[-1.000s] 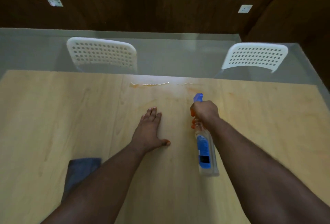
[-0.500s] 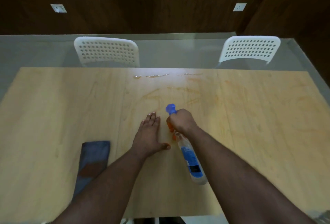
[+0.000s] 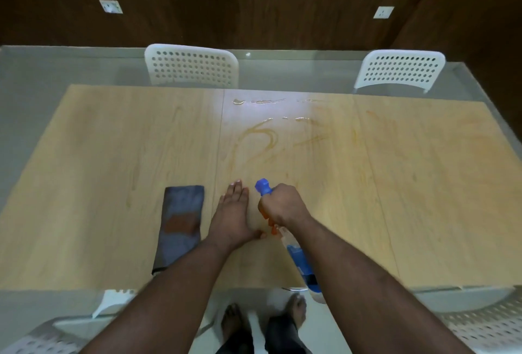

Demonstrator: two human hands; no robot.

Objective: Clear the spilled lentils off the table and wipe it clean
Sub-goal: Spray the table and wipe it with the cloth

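A folded grey-blue cloth [image 3: 180, 223] with a reddish-brown stain near its middle lies flat on the pale wooden tabletop [image 3: 93, 184], at the left of the hands and near the front edge. Just beside it, the left hand [image 3: 233, 216] rests palm down on the wood, its fingers [image 3: 236, 192] straight and held close together, thumb stuck out toward the right. Next to that thumb, the right hand [image 3: 284, 205] grips the neck of a spray bottle [image 3: 299, 257], fingers curled round the orange trigger; the blue nozzle points away from the person and the clear body with its blue label slants back over the front edge of the tabletop. Further out, past both hands, orange smears [image 3: 262, 139] curl across the middle of the wood, with small wet streaks [image 3: 262, 101] shining close to the far edge. No whole lentils can be made out. Two white perforated chairs [image 3: 192, 68] stand behind the far side, one left and one right.
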